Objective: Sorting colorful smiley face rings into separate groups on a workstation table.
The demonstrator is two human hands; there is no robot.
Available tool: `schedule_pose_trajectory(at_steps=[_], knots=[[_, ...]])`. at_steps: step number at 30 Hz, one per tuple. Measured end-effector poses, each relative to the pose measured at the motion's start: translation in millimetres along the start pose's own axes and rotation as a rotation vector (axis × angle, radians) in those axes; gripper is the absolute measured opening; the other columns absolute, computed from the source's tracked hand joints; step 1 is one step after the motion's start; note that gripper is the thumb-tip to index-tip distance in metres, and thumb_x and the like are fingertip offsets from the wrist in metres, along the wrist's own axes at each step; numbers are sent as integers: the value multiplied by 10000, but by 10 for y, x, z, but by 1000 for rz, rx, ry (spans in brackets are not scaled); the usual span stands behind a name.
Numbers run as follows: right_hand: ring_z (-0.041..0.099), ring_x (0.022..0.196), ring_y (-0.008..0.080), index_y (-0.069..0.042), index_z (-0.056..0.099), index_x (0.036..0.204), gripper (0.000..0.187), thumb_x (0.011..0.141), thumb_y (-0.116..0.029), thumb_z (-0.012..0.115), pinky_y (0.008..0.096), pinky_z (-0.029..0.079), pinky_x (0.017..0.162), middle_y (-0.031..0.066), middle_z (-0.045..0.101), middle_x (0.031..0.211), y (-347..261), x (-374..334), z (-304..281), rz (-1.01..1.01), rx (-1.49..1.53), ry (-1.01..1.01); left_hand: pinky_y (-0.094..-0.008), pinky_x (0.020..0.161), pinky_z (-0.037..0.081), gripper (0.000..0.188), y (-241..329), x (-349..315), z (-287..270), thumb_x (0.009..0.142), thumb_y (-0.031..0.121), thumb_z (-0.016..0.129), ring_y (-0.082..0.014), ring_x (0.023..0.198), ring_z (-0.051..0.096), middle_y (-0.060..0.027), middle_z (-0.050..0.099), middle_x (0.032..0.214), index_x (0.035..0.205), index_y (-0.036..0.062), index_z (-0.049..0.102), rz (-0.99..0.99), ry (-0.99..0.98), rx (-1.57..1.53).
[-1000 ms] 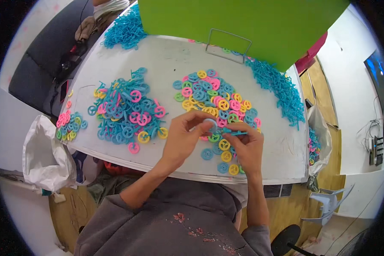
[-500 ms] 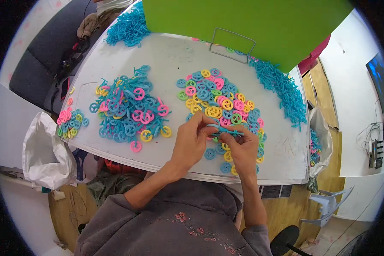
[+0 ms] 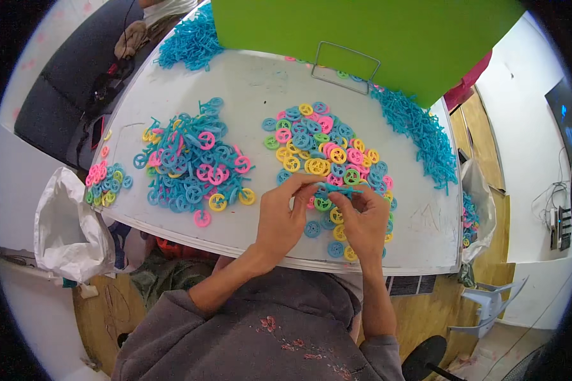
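Above the near edge of the table, my left hand (image 3: 282, 211) pinches a small blue plastic wheel, turned edge-on and partly covered by the fingers. Thumb and fingers of my right hand (image 3: 366, 219) are closed on a blue plastic stick (image 3: 340, 189), which meets the wheel between the two hands. Just beyond and beneath them lies a spread of loose spoked wheels (image 3: 318, 166) in blue, pink, yellow and green. To the left is a heap of wheels with blue sticks attached (image 3: 194, 159).
Loose blue sticks are piled at the far left corner (image 3: 190, 41) and along the right side (image 3: 419, 136). A green panel (image 3: 362, 38) stands across the back behind a wire loop (image 3: 346, 66). A small wheel cluster (image 3: 106, 183) lies leftmost; a white sack (image 3: 70, 228) hangs nearby.
The wheel has tipped from showing its ring to nearly edge-on. Both hands stay close together over the same spot, with only small finger shifts.
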State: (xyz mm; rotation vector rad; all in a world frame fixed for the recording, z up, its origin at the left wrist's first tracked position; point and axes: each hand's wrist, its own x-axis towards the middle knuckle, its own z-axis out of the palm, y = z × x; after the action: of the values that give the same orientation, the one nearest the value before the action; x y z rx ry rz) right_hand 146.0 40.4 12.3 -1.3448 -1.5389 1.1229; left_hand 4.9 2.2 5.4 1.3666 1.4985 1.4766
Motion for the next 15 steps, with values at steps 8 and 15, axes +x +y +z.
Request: schedule_pose_trajectory(at_steps=[8, 15], knots=[[554, 674, 31, -7, 599, 856, 101, 817, -21, 691, 184, 417, 565, -2, 634, 758, 139, -6, 50, -33, 92, -7, -293, 646, 475, 155, -84, -3, 35, 875, -42, 518, -179, 733, 625, -139, 648, 816, 984, -9, 624, 128, 84, 105], [465, 592, 11, -26, 652, 839, 68, 822, -76, 695, 196, 351, 514, -33, 616, 707, 145, -1, 107, 74, 245, -52, -287, 622, 475, 151, -154, 27, 20, 856, -100, 479, -185, 698, 609, -143, 615, 755, 913, -20, 594, 166, 127, 125]])
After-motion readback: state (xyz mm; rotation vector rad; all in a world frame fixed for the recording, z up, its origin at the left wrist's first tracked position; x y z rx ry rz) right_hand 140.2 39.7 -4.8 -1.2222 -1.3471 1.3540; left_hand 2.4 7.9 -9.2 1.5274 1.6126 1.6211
